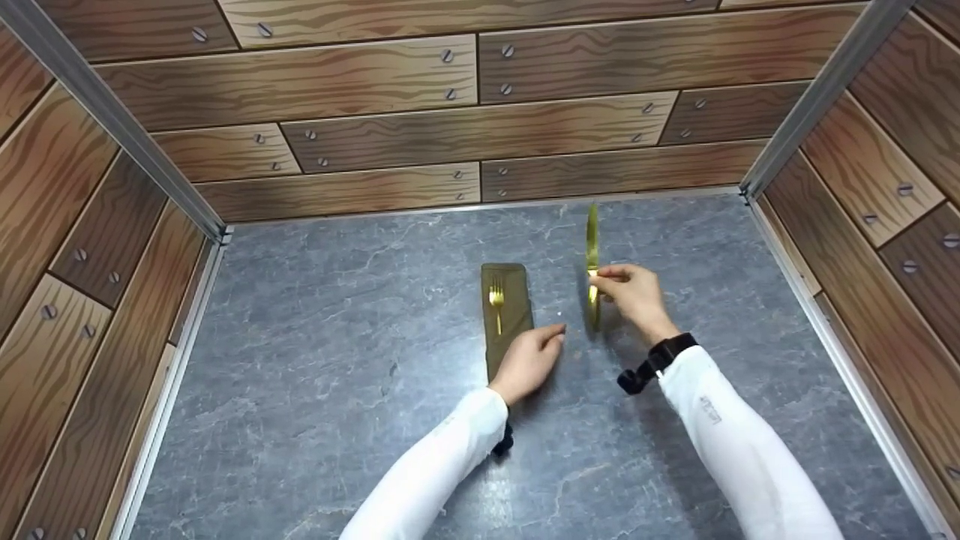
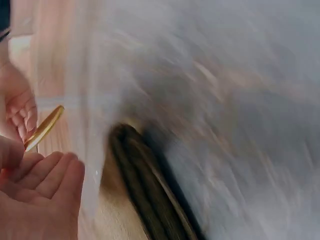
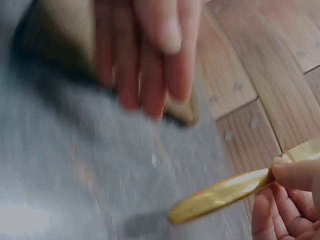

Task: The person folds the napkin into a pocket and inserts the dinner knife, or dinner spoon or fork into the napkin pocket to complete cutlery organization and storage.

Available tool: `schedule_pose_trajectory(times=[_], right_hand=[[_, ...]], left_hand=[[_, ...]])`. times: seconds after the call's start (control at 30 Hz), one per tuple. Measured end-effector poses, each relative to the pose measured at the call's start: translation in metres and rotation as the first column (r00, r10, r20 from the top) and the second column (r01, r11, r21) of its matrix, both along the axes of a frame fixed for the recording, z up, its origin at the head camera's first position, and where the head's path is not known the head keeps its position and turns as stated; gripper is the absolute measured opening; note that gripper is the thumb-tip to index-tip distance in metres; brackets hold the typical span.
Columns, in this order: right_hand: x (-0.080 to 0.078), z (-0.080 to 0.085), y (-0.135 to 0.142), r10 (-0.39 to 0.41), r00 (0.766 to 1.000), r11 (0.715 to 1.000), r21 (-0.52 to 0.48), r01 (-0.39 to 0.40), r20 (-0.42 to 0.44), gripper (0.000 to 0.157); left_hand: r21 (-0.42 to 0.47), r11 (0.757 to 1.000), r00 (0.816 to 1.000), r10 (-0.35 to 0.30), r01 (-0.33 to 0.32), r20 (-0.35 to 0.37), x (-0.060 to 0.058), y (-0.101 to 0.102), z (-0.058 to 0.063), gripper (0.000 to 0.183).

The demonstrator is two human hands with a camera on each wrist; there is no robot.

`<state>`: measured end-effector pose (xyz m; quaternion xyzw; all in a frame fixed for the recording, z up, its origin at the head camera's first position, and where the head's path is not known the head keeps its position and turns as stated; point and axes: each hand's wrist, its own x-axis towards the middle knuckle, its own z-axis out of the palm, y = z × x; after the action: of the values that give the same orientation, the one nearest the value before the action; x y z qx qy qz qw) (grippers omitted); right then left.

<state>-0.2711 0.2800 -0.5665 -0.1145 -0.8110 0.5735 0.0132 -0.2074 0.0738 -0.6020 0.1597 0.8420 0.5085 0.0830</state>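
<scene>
My right hand (image 1: pixel 634 296) pinches a gold table knife (image 1: pixel 592 240) between thumb and fingers near its middle. Raised off the floor, the knife points away from me, and one rounded end shows large in the right wrist view. To its left lies a folded olive-brown cloth napkin (image 1: pixel 517 289), with a gold fork (image 1: pixel 497 297) on it, tines pointing away. My left hand (image 1: pixel 529 364) is over the napkin's near right part, fingers extended toward the knife but apart from it. The left wrist view shows the napkin's stacked folds (image 2: pixel 145 180) and no object in the left palm.
The grey marbled surface (image 1: pixel 322 360) is bounded by wood-patterned panels at the back (image 1: pixel 360 150), left and right. Metal rails (image 1: pixel 817 97) run along the corners and edges. Black straps (image 1: pixel 667 352) with small devices sit at both wrists.
</scene>
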Motion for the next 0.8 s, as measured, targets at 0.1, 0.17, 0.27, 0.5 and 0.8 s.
schedule_pose_trajectory(times=[0.1,0.17,0.27,0.5,0.8], right_hand=[[0.005,0.004,-0.011,0.042,0.998,0.989,-0.142,-0.034,0.052,0.039],[0.007,0.004,-0.019,0.066,0.996,0.976,-0.213,-0.051,0.064,0.04],[0.011,0.004,-0.031,0.089,0.993,0.959,-0.275,-0.064,0.081,0.038],[0.018,0.005,-0.048,0.126,0.984,0.941,-0.328,-0.078,0.129,0.03],[0.021,0.006,-0.053,0.186,0.972,0.933,-0.334,-0.13,0.141,0.033]], left_hand=[[0.148,0.987,0.992,0.048,-0.065,0.112,-0.003,-0.003,0.002,0.037],[0.225,0.97,0.983,0.054,-0.094,0.177,-0.003,-0.004,0.003,0.039],[0.348,0.927,0.96,0.04,-0.139,0.277,-0.002,-0.004,0.003,0.04],[0.493,0.844,0.916,-0.008,-0.209,0.402,0.002,-0.008,0.001,0.033],[0.466,0.861,0.911,-0.006,-0.205,0.412,0.008,-0.016,-0.001,0.028]])
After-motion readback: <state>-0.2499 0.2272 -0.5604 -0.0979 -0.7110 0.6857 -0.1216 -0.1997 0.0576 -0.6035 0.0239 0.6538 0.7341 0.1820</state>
